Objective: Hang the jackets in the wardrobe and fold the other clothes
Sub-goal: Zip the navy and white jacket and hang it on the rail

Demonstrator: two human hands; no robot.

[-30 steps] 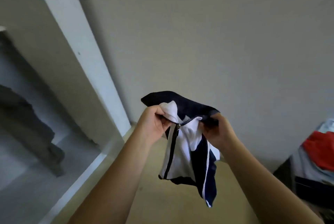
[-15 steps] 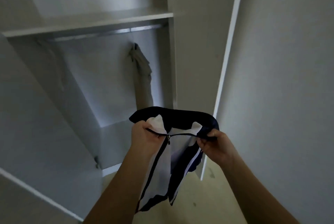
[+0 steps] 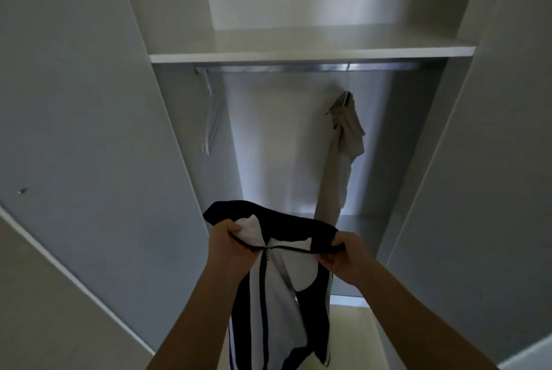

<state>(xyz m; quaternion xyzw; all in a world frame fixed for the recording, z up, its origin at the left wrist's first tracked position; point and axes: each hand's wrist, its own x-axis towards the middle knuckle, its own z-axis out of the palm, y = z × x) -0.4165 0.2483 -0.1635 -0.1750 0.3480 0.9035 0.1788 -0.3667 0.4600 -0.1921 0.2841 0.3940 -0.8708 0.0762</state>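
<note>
I hold a navy and white zip jacket [image 3: 277,304] up by its collar in front of the open wardrobe [image 3: 298,118]. My left hand [image 3: 228,242] grips the left side of the collar. My right hand [image 3: 343,259] grips the right side, so the zipper top is stretched between them. The jacket's body hangs down between my forearms. Above, a metal rail [image 3: 298,67] runs under a white shelf [image 3: 310,54]. An empty pale hanger [image 3: 210,118] hangs at the rail's left end.
A beige garment [image 3: 340,154] hangs on a hanger at the right of the rail. Wardrobe side panels and open doors [image 3: 74,130] flank the opening left and right. Pale floor [image 3: 352,336] shows below the wardrobe's base.
The view swung from the wall to face the wardrobe straight on. Both hands kept their grip on the collar and the jacket now hangs before the opening.
</note>
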